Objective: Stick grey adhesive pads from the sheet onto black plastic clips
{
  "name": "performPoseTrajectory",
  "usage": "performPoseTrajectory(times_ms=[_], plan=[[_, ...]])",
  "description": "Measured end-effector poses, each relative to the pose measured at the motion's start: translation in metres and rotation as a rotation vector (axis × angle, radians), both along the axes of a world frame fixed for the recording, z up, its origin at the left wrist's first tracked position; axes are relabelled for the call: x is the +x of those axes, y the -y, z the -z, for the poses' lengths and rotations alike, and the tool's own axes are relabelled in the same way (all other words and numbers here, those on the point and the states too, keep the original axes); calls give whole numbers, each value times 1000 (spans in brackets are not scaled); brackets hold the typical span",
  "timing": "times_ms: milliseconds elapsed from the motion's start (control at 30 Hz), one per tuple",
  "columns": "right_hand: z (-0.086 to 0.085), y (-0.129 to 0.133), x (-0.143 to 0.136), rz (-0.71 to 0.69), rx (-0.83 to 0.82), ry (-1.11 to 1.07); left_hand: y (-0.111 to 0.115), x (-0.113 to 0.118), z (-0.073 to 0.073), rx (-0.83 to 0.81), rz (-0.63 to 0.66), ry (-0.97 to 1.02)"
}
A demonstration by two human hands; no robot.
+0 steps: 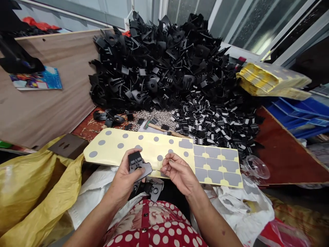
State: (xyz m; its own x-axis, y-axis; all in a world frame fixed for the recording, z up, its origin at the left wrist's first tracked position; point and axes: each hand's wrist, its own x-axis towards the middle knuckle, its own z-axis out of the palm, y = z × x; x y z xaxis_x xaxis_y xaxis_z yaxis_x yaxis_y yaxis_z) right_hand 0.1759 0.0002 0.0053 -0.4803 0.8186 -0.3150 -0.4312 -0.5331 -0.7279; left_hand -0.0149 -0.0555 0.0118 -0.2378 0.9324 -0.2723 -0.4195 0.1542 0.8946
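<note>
My left hand [122, 185] is closed round a black plastic part [140, 167], its thumb lying on the flat plate. To the right, my right hand [181, 173] has thumb and fingertips pinched together over the yellow sheet; what they hold, if anything, is too small to tell. The yellow sheet [149, 156] carries grey round stickers and lies across the table edge. At its right end is another sheet [218, 165] with larger grey shaped stickers. More black parts [154, 188] rest below my hands, near the lap.
A large heap of black parts [159, 65] fills the table's back. Small black clips [213, 120] and a hammer [164, 129] lie before it. Yellow bags [41, 185] stand left, a white bag [239, 209] right. Sticker bundles [275, 79] and blue trays [300, 113] are at far right.
</note>
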Motion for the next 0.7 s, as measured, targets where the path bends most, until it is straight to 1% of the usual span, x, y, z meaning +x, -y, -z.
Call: performPoseTrajectory(times_ms=[67, 167, 233, 300, 333, 400, 467, 533, 567, 667, 700], plan=[[-1, 1, -1, 8, 12, 6, 0, -4, -2, -16, 6, -46], [-3, 5, -3, 39, 101, 80, 3, -11, 0, 9, 23, -160], [-3, 7, -4, 70, 191, 154, 9, -20, 8, 23, 53, -266], [-3, 9, -4, 88, 283, 221, 18, -32, 20, 43, 122, -399], [-2, 10, -3, 89, 325, 246, 23, -39, 28, 71, 166, -489], [-1, 10, -2, 82, 389, 290, 32, -52, 40, 161, 261, -733], [0, 11, 0, 68, 437, 340, 38, -61, 46, 259, 325, -1022], [-1, 13, -1, 46, 475, 388, 41, -60, 40, 354, 314, -1234], [-3, 15, -2, 30, 494, 408, 40, -56, 33, 398, 289, -1286], [-10, 21, -7, -19, 548, 454, 32, -35, 10, 519, 203, -1326], [-12, 23, -9, -32, 565, 464, 28, -27, 4, 546, 183, -1344]])
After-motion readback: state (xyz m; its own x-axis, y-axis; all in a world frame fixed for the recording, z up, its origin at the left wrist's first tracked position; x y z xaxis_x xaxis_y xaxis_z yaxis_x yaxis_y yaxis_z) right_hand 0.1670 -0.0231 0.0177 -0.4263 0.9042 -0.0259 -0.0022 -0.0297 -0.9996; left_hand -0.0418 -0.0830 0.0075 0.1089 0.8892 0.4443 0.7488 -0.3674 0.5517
